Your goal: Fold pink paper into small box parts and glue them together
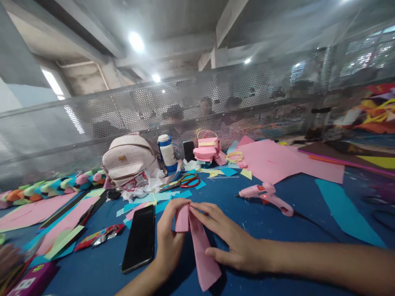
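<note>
The right hand (230, 239), right of the phone (138, 238), could be burned by brushing the tip of the glue gun (261, 190), well apart on the phone's right with its red light on. The hand's fingers press the top of a paper strip (203, 263) that the left hand (169, 236), just beside the phone, grips; slack from either might let the fold spring crooked. The strip, right of the phone, is pink: long slanting tail, shorter flap, narrow top fold.
</note>
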### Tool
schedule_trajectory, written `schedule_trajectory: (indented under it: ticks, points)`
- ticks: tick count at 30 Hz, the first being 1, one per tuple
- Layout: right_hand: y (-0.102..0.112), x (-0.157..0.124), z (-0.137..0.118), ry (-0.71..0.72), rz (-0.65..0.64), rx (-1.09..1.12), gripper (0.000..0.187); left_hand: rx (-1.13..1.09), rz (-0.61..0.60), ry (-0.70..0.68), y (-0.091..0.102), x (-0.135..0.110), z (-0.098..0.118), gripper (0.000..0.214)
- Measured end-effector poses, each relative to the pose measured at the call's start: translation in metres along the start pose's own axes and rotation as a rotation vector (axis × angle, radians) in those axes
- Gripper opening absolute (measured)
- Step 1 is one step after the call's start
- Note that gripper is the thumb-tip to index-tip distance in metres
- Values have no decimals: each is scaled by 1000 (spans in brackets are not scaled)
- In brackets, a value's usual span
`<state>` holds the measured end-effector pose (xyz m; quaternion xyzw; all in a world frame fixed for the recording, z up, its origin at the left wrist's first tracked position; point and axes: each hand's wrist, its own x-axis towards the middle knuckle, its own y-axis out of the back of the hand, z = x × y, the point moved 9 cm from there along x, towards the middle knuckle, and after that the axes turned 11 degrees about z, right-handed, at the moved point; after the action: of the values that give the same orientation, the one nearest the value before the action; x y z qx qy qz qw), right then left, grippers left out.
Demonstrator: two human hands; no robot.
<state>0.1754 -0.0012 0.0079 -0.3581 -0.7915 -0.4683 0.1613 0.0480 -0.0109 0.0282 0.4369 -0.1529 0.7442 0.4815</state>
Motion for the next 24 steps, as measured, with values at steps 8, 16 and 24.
schedule_trajectory:
  ticks: [8,16,24]
  points:
    - [0,2,-2,-5,-9,17,72,-10,15,5,0,1,2,37]
    - [-4,0,-1,-3,-18,14,73,-16,6,4,-1,-1,3,43]
    - [-6,1,-3,-8,-30,39,73,-18,3,38,-2,-3,-2,39]
